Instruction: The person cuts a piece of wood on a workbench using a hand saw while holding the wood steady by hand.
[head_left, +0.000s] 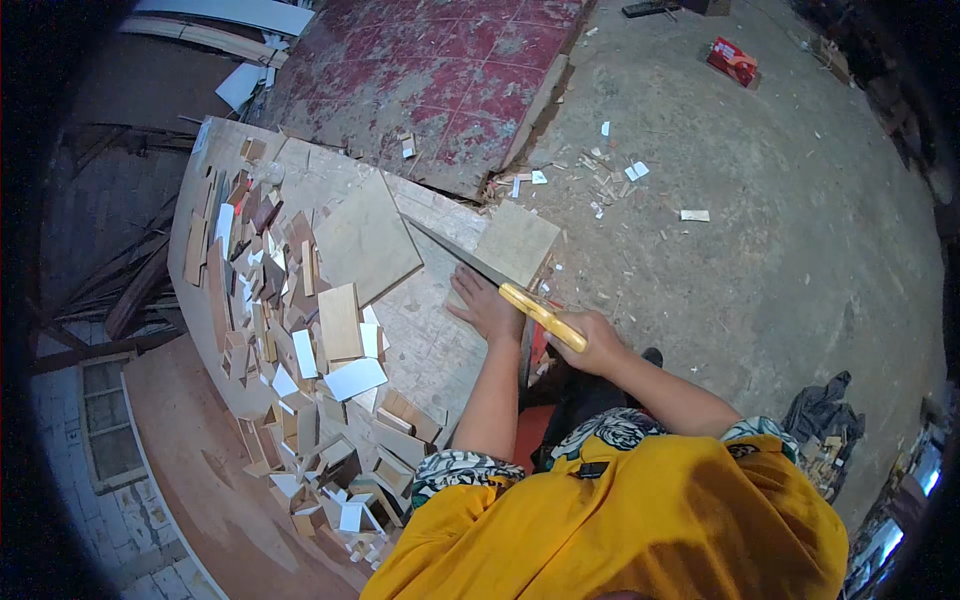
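Right hand [597, 343] grips yellow-handled saw [500, 280]; left hand [487, 306] presses flat, released, on board [515, 243].

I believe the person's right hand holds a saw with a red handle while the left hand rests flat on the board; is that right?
Not quite: the head view shows the saw has a yellow handle, not red. The rest stands: the right hand grips it, and the left hand rests flat on the board.
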